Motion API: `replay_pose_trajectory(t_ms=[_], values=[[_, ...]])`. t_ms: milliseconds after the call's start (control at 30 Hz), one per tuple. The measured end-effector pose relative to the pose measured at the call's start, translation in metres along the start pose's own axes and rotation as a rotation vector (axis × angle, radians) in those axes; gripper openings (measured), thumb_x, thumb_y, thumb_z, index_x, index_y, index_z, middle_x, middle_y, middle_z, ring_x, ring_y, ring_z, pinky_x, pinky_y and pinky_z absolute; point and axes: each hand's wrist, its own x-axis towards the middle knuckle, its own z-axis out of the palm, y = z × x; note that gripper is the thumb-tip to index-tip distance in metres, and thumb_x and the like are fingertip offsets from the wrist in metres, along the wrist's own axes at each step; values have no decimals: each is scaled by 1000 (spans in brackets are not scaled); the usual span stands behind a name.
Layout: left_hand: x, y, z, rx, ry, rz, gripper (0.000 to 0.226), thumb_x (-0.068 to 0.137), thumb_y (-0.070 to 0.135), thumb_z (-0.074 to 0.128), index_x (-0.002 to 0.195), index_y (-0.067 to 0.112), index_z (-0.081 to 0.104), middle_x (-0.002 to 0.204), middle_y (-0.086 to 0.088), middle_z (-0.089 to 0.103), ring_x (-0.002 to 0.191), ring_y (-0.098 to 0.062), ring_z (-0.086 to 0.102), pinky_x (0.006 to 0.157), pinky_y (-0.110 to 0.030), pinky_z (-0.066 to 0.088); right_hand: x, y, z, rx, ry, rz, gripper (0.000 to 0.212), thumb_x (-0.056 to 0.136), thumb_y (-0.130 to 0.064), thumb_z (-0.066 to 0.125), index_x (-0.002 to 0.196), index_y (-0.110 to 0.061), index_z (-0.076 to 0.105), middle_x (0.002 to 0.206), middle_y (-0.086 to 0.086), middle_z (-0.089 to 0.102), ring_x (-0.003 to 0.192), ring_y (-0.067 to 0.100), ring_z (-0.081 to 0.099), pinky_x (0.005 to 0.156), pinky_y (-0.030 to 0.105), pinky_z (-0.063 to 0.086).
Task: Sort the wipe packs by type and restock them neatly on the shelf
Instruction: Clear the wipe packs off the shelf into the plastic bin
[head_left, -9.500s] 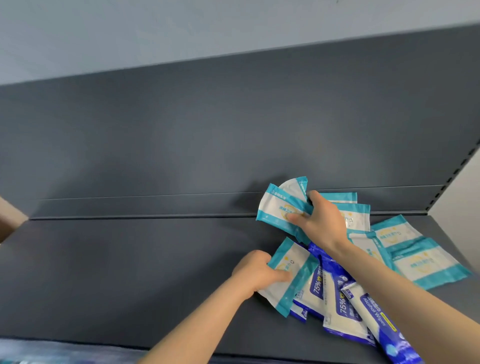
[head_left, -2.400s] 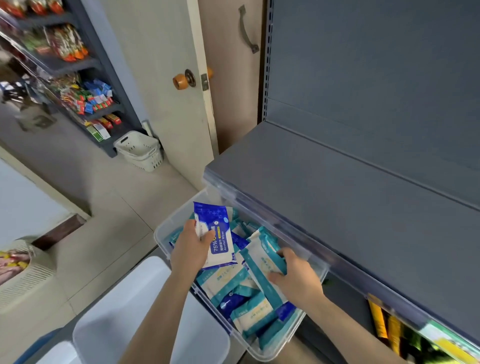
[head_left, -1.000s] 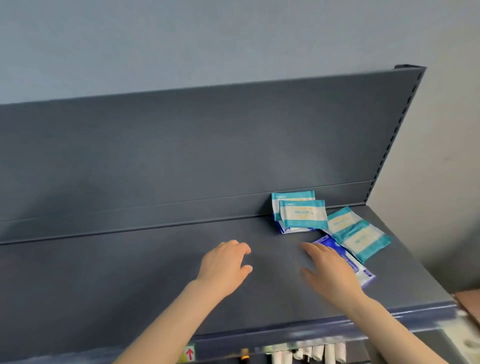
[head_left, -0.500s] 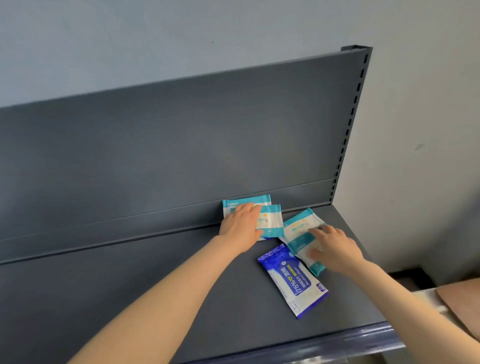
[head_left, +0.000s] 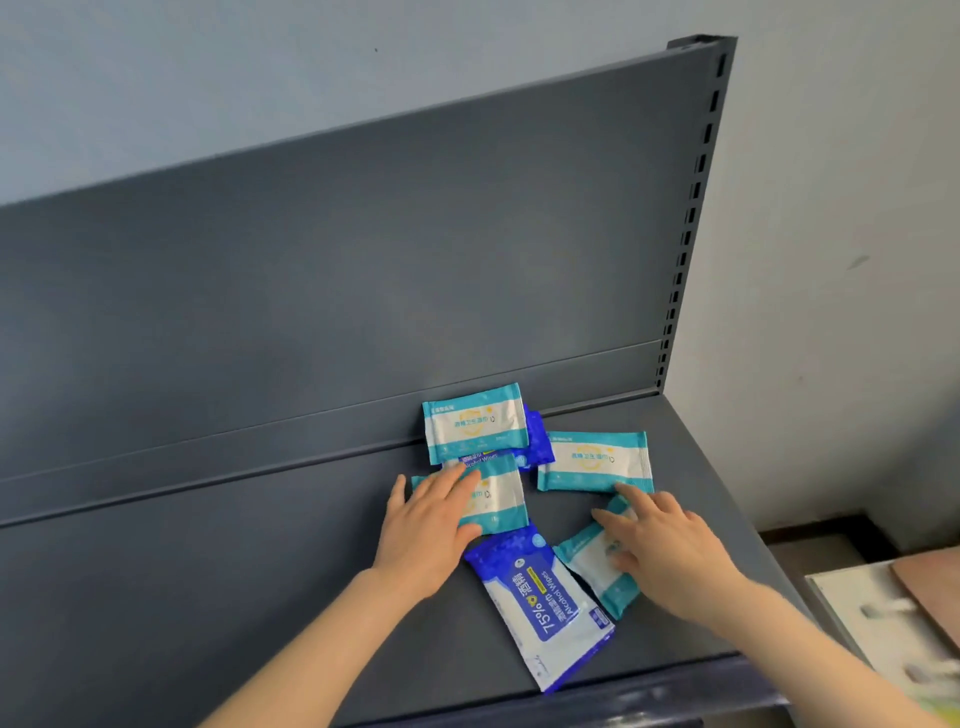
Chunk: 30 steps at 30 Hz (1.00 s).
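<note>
Several wipe packs lie on the dark grey shelf (head_left: 208, 597) near its right end. A teal-and-white pack (head_left: 475, 422) leans on the back panel, over a blue pack (head_left: 535, 439). Another teal pack (head_left: 595, 461) lies flat to its right. My left hand (head_left: 428, 525) rests flat, fingers straight, on a third teal pack (head_left: 501, 499). My right hand (head_left: 660, 551) lies with spread fingers on a fourth teal pack (head_left: 589, 564). A blue-and-white 75% alcohol wipes pack (head_left: 543, 605) lies between my hands, towards the front edge.
The shelf's back panel (head_left: 337, 286) rises behind the packs, and a slotted upright (head_left: 685, 228) closes the right end. A grey wall (head_left: 841, 260) stands to the right. A white unit with a brown board (head_left: 904, 613) sits lower right.
Since half a second ago, the teal packs are spread apart: my left hand has slid one forward from the back pile and my right hand has moved from the right pack to a nearer one.
</note>
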Motion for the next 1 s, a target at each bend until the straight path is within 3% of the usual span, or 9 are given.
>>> replay_pose_trajectory(t_ms=[100,200,400,467,567,633,733,833,1000], values=[[3,-3,-8,-91,31,-98,72,86,45,61,146,26,26,143,5,37,131,-16,39,113,-35,25,6,7,-8,-3,-15,-127,49,88,-32,56,134,-36,40,147,-12,29,140,16,18,115,36,17],[11,-6,-18,-214,-50,-188,61,86,40,62,138,21,38,133,1,44,119,-18,49,93,-33,42,13,7,-16,-21,10,-166,33,83,-33,60,114,-30,51,121,-12,53,118,14,40,105,29,27],[21,1,-62,-243,-238,47,22,89,31,61,92,15,46,110,-4,52,102,-22,52,79,-32,40,39,22,-37,251,54,6,31,86,-24,51,116,-23,58,114,1,62,105,22,54,76,28,41],[19,21,-69,-204,-383,179,24,86,29,64,93,14,47,109,-5,53,102,-23,52,78,-30,40,57,24,-43,285,127,56,31,88,-29,53,118,-23,58,117,1,60,107,22,50,81,30,42],[14,46,-55,-77,-505,287,52,80,34,71,125,17,50,118,-4,50,108,-22,51,80,-31,41,77,19,-40,177,32,53,51,88,-39,57,136,-27,43,135,0,45,126,23,37,100,39,36],[12,51,-44,-38,-484,270,67,76,38,74,134,24,44,121,-1,45,113,-20,45,86,-34,43,81,12,-31,156,-25,59,65,88,-40,57,145,-28,29,144,-1,37,133,24,32,107,42,30],[9,42,-39,20,-342,248,59,69,49,74,117,23,52,117,1,42,110,-18,39,85,-34,40,79,8,-21,116,105,131,67,83,-47,60,141,-24,34,131,4,47,123,25,44,100,38,36],[-3,29,-32,-136,-299,134,46,66,53,74,91,24,47,103,7,47,96,-14,47,73,-31,43,71,3,-15,91,239,199,50,80,-52,63,116,-20,51,113,2,57,106,22,54,83,31,40],[-33,5,-19,-538,-173,-140,39,62,37,78,84,27,47,89,13,61,79,-9,59,70,-37,53,52,-8,-12,125,343,241,44,83,-55,59,84,-19,34,91,-2,58,85,23,57,62,30,33]])
